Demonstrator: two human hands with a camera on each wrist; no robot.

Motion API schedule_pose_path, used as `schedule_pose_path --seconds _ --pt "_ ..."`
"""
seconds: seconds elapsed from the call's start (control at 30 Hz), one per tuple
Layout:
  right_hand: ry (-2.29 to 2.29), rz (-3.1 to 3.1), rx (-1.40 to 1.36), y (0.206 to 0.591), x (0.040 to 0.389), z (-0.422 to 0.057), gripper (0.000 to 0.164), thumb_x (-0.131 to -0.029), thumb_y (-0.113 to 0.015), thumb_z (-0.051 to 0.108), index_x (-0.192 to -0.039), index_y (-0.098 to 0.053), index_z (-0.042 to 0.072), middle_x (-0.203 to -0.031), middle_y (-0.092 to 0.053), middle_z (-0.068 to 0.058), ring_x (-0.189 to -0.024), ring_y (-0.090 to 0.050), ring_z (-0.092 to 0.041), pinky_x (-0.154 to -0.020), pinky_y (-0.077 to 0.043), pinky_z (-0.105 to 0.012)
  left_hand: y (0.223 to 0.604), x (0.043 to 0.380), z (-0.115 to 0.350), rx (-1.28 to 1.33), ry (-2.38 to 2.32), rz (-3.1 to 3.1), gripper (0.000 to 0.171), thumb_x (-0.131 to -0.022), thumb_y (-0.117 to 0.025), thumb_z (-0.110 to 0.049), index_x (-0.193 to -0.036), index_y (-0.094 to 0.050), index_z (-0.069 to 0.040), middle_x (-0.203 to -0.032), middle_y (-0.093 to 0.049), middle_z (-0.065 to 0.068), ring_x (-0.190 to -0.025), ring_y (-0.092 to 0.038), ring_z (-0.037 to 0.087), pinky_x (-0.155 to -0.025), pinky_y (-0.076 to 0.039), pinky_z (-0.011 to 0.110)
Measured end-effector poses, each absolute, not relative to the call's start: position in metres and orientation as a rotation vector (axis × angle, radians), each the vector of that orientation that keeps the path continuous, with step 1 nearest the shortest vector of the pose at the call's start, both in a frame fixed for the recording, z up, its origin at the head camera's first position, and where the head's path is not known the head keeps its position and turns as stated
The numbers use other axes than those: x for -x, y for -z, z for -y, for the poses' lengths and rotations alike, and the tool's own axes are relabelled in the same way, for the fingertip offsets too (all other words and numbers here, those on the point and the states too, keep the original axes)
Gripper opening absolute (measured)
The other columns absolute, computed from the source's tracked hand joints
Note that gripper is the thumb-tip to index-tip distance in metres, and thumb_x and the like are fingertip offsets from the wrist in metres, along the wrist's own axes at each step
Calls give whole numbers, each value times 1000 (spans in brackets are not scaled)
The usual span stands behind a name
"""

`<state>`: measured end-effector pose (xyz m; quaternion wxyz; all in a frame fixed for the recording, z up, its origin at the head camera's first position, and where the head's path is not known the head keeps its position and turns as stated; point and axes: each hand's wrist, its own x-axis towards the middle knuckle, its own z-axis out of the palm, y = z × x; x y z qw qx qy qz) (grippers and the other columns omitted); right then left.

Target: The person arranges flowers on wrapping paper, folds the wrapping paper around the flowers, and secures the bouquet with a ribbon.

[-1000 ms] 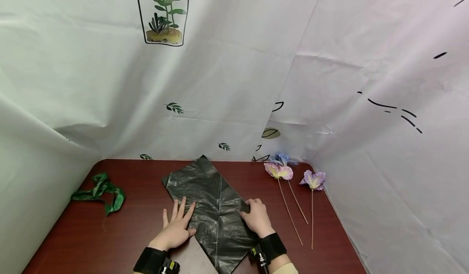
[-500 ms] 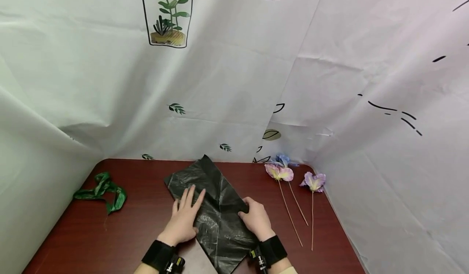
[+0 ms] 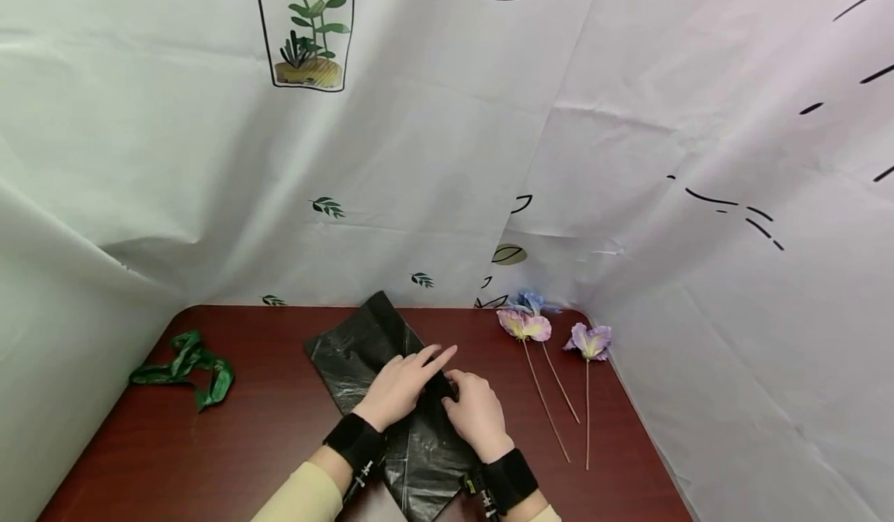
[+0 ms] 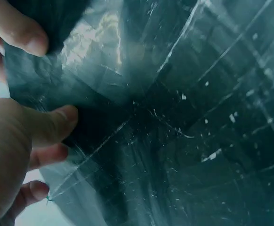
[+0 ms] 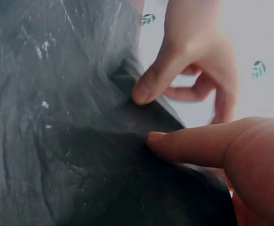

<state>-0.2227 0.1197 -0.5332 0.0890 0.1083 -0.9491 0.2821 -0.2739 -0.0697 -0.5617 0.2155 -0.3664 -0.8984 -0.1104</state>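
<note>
A folded black plastic sheet (image 3: 433,460) lies slantwise on the table, with whitish creases and a glossy surface. My left hand (image 3: 401,386) has come across it and pinches its right-hand edge between thumb and fingers, two fingers stretched outward. Just beside it, my right hand (image 3: 478,417) grips the same edge, its thumb on top and its fingers behind. Both thumbs press on the black sheet (image 5: 57,113) in the right wrist view, a short way apart. The left wrist view shows the creased sheet (image 4: 174,117) up close, fingers tucked behind its edge.
A crumpled green ribbon (image 3: 188,367) lies on the left of the dark red table (image 3: 140,444). Toward the right are artificial flowers on thin stems: a pink one (image 3: 524,325), a blue one (image 3: 531,302) and a purple one (image 3: 590,341). A white printed cloth (image 3: 419,157) hangs behind.
My left hand has lifted from lying flat on the sheet's left side and crossed to its right edge, next to my right hand. The right hand keeps hold of that edge.
</note>
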Motion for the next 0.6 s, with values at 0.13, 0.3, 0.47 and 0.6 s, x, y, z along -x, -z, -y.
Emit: schedule_pose_path --seconds 0.13,0.3,0.47,0.6 --pt "-969 2818 -405 529 219 -121 29 -100 -84 11 -128 -79 5 -102 -73 -4 -81 -66 -14 -66 -52 -30 565 278 75 1010 292 2452 82 -89 -94 -3 -162 -60 -19 -124 -69 5 -96 -65 20 -81 -55 38" --pt "-1314 2870 -441 512 214 -149 43 -117 -62 38 -145 -72 7 -130 -76 -11 -111 -74 -28 -92 -60 -45 572 275 84 1008 374 2361 60 -84 -99 -6 -139 -76 -14 -113 -64 3 -91 -60 18 -78 -53 36" --pt "-1431 2857 -314 508 226 -189 42 -119 -56 33 -147 -71 5 -139 -74 -17 -124 -73 -39 -101 -59 -56 578 270 96 994 443 2266 46 -83 -99 -4 -120 -75 -15 -113 -63 3 -93 -60 17 -81 -55 36" --pt "-1356 2886 -332 534 241 -195 35 -112 -69 20 -142 -73 1 -127 -78 -15 -114 -75 -37 -91 -61 -50 581 265 104 961 488 2220 43 -82 -100 -5 -115 -74 -14 -115 -64 6 -94 -62 19 -83 -57 37"
